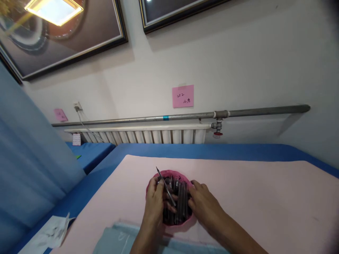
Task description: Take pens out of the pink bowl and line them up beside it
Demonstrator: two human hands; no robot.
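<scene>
Blue curtain hangs left of the basket; left grip clasps a pen, right grip unclear.

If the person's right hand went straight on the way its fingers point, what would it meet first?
Probably the slim, dark, pen-like sticks in the round pink container; the right hand has its fingertips at the container's right rim, though depth is unclear.

Left hand and right hand, close together
The left pinches, the right curls; bare forearms slant inward.
</scene>
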